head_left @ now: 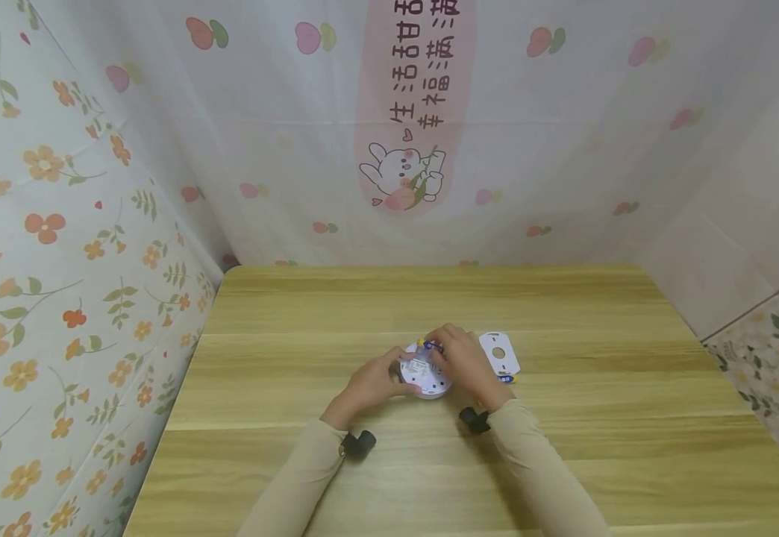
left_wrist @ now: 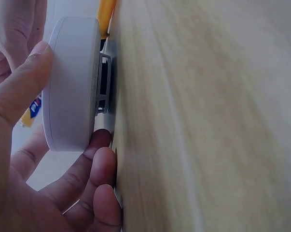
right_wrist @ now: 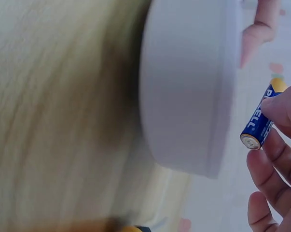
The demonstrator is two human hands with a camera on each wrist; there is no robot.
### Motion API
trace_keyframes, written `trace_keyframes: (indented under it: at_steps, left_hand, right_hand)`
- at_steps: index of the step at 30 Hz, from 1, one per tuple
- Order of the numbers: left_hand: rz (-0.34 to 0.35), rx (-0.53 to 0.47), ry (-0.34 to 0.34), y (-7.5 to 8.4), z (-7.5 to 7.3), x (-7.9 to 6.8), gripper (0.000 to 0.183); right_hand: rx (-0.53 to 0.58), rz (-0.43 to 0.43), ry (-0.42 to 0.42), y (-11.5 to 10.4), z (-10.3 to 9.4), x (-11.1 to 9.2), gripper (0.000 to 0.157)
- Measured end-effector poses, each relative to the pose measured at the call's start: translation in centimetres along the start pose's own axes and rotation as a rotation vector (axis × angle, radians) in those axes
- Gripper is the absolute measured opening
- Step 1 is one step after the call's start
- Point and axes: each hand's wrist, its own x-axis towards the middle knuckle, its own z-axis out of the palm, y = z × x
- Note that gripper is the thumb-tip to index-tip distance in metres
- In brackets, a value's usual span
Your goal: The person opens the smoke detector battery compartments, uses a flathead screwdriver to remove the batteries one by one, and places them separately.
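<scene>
My left hand (head_left: 371,382) grips the edge of a round white smoke detector (head_left: 426,379), thumb on the near side and fingers around the far left. In the left wrist view the detector (left_wrist: 74,87) lies back up, its slotted grille (left_wrist: 103,87) facing the tabletop. My right hand (head_left: 465,359) pinches a blue and yellow battery (right_wrist: 262,116) between thumb and fingers over the detector's back. The battery's flat end shows in the right wrist view, beside the white casing (right_wrist: 188,87).
Right of my right hand lies a white mounting plate (head_left: 509,355) with a round hole. A second blue battery (head_left: 507,379) rests at its near edge. An orange object (left_wrist: 105,17) shows behind the detector. The wooden table (head_left: 282,462) meets a curtain (head_left: 282,186) at the back.
</scene>
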Motion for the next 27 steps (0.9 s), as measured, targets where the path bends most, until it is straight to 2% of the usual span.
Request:
trace_keyframes:
  at_steps: [14, 27]
  left_hand:
    - [-0.014, -0.019, 0.001, 0.0, 0.1, 0.1, 0.064]
    - [-0.029, 0.005, 0.008, -0.1, 0.3, 0.1, 0.067]
  right_hand:
    - [0.001, -0.027, 0.022, 1.6, -3.3, -1.9, 0.019]
    - [0.002, -0.012, 0.031, 4.8, -4.4, -4.9, 0.016]
